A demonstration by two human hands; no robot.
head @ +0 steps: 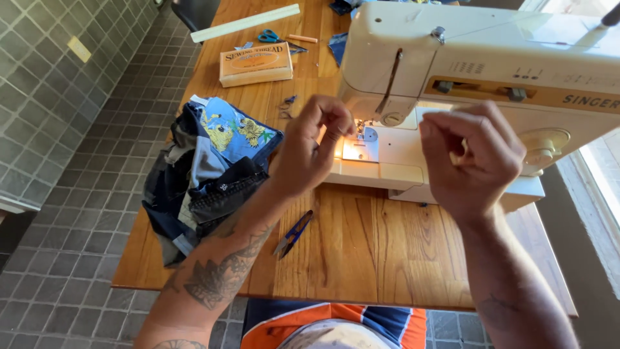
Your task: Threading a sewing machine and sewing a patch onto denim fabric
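Observation:
A cream sewing machine (491,71) stands on the wooden table (361,252), its lamp lighting the needle plate (358,150). My left hand (310,145) is raised just left of the needle area, fingertips pinched together near the presser foot, apparently on a thread too thin to see. My right hand (475,158) hovers in front of the machine bed, fingers curled and pinched the same way. Nothing else shows in either hand.
A heap of dark denim and blue printed fabric (206,171) lies at the table's left edge. Blue thread snips (294,234) rest near the front. Farther back are a tan cardboard box (256,63), blue-handled scissors (271,36) and a long pale ruler (245,22). Grey tiled floor surrounds the table.

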